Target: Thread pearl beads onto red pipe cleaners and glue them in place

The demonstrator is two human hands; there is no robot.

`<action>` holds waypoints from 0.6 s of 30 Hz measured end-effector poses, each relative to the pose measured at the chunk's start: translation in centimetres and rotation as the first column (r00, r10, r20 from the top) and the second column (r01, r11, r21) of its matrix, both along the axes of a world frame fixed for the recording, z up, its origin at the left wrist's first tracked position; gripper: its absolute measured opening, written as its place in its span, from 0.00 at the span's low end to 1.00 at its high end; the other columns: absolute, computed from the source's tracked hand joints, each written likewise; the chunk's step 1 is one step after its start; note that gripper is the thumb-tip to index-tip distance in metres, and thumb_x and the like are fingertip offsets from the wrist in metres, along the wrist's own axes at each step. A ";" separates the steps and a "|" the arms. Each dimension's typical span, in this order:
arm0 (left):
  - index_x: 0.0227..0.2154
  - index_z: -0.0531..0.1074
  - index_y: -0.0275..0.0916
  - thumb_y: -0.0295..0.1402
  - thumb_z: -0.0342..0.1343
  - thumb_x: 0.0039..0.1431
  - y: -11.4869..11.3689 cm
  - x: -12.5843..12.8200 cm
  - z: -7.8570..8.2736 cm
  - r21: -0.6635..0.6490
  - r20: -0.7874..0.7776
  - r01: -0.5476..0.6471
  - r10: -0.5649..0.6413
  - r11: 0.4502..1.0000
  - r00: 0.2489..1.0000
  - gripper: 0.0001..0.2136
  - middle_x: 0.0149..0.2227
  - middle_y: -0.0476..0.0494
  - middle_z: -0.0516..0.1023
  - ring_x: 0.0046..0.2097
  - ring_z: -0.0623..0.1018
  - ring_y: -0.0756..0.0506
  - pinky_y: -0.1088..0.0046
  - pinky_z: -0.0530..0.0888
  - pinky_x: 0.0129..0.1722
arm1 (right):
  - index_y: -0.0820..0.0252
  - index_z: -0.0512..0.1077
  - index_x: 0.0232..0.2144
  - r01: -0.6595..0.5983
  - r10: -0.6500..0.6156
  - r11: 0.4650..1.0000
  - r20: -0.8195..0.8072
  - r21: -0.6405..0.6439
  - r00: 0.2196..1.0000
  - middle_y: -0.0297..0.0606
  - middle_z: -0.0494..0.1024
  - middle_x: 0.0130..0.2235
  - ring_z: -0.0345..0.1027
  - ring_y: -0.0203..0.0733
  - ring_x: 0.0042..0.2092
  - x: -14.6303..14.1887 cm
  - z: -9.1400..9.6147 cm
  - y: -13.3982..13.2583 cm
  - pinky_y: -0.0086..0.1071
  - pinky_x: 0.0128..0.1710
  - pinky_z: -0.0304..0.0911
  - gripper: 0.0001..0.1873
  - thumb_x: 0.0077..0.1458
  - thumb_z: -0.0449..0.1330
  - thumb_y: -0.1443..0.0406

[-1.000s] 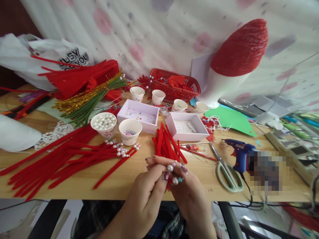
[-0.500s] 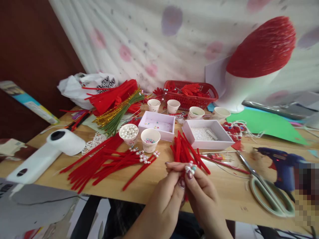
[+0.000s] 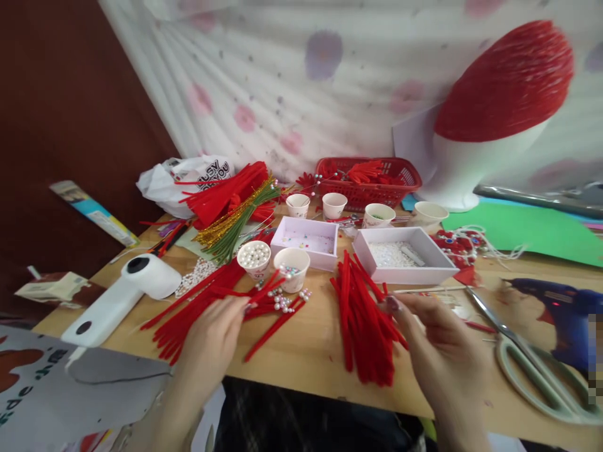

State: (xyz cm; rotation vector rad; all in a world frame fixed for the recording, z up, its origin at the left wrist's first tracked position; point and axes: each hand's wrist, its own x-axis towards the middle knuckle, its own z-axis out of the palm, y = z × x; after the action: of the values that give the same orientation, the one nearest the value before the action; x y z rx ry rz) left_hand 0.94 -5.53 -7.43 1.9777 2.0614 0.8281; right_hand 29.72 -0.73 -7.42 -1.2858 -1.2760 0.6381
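- Your left hand reaches out flat over the long red stems on the left of the tabletop; its fingertips touch the pile where the pearl-tipped stems lie, and the fingers are spread, gripping nothing that shows
- Your right hand hangs loosely curled just beside the short red bundle in the middle; it is blurred, so I cannot tell whether the fingers pinch anything small
- My reading is that this is a picking step, with both hands apart and each near its own pile
- If you take one stem from the left pile, you will need a fine pinch on a single piece; the stems lie crossed and touching, so neighbours could lift with it, and the cup of pearls stands near enough to be knocked
- Hard to make out: the underside of both hands is hidden; the scissors and the glue gun run out at the right edge; the contents of the white box are too fine to name
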 end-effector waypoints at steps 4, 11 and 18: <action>0.41 0.78 0.36 0.34 0.42 0.65 0.0 -3.2 -1.7 0.042 -0.180 0.009 -0.002 0.999 0.984 0.18 0.35 0.36 0.80 0.40 0.77 0.36 0.58 0.73 0.43 | 0.57 0.71 0.28 0.109 -0.115 0.993 0.257 0.034 0.960 0.29 0.71 0.19 0.64 0.35 0.20 3.0 0.1 -0.3 0.28 0.22 0.60 0.12 0.61 0.59 0.58; 0.43 0.78 0.41 0.34 0.43 0.66 -0.4 -4.9 -3.2 0.123 -0.244 -0.011 0.041 0.992 0.969 0.17 0.35 0.41 0.76 0.39 0.75 0.39 0.60 0.72 0.42 | 0.56 0.65 0.20 -0.132 0.052 0.988 0.626 0.082 0.778 0.37 0.72 0.25 0.66 0.43 0.29 0.1 0.0 2.2 0.35 0.33 0.60 0.21 0.65 0.51 0.59; 0.46 0.75 0.38 0.31 0.50 0.66 -1.3 -2.3 -0.8 0.407 -0.200 -0.089 0.184 0.909 0.962 0.11 0.44 0.37 0.75 0.47 0.74 0.38 0.57 0.69 0.49 | 0.62 0.74 0.30 0.003 0.094 0.994 0.896 -0.106 0.434 0.49 0.77 0.32 0.70 0.57 0.36 -2.6 -1.4 4.7 0.46 0.42 0.61 0.09 0.59 0.59 0.62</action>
State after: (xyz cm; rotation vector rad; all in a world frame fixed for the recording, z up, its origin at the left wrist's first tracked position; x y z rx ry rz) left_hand -1.41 -6.84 -8.23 2.2464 2.3399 1.1732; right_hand 27.09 3.93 -8.80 -1.7680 -2.1880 -0.0600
